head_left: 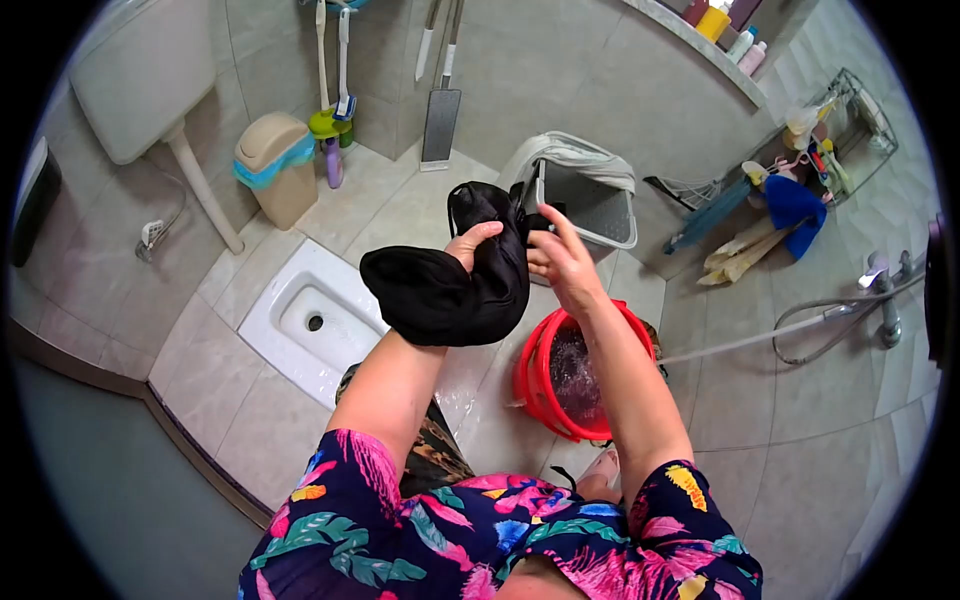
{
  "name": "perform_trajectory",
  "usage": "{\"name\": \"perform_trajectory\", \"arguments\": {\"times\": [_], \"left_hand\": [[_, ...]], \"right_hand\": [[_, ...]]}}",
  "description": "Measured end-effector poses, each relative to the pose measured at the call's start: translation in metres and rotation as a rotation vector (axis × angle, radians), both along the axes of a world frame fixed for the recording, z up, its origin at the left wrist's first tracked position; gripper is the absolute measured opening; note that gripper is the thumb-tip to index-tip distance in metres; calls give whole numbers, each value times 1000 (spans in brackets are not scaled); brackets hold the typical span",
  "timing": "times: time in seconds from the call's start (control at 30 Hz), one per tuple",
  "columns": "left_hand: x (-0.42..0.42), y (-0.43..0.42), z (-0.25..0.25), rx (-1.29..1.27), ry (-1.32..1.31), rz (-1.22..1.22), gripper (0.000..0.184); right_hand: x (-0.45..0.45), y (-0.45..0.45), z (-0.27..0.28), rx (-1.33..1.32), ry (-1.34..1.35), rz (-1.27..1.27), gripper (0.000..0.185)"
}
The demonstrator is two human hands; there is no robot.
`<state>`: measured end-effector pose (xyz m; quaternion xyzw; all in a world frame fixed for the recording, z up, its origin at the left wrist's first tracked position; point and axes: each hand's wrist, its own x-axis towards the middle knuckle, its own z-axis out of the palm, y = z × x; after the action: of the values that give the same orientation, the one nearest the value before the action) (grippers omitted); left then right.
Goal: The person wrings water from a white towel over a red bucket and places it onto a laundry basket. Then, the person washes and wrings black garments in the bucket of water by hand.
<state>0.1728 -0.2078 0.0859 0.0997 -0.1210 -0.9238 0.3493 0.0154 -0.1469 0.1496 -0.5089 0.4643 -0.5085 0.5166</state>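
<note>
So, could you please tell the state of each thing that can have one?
Black cloth: bunched, held up in left hand
Red bucket: upright, water inside
Wall tap: running toward the bucket
Beige bin: lidded
Squat toilet: uncovered
Gray laundry basket: open, pale cloth over edge
Flat mop: upright

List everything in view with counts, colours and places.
Cloth bundle: one, black, centre
Basket: one, grey, beyond bundle
Bucket: one, red, nearer than basket
Squat toilet: one, white, left
Cistern: one, pale, upper left
Bin: one, beige, beyond toilet
Brushes: two, white-handled, right of bin
Flat mop: one, grey, top centre
Bottles: several, mixed colours, upper right
Rack: one, grey, below bottles
Hanging cloth: one, blue, below rack
Smaller items: several, mixed colours, around rack
Tap: one, silver, far right
Hose: one, grey, beside tap
Slipper: one, pink, near bucket
Sleeves: two, floral, upper arms
Left hand: one, bare, gripping bundle
Right hand: one, bare, beside bundle
</note>
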Motion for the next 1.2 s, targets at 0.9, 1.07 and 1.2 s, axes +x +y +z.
{"name": "perform_trajectory", "arguments": {"times": [0.9, 1.07, 1.2], "left_hand": [[-44, 25, -3, -376, -414, -113, 40], [-51, 24, -9, -646, -682, 15, 44], [-44, 36, 6, -784, -832, 121, 46]], "right_hand": [[-22, -58, 13, 211, -413, 390, 37], [-20, -73, 18, 241, 221, 305, 22], [-8, -80, 18, 244, 637, 304, 20]]}}
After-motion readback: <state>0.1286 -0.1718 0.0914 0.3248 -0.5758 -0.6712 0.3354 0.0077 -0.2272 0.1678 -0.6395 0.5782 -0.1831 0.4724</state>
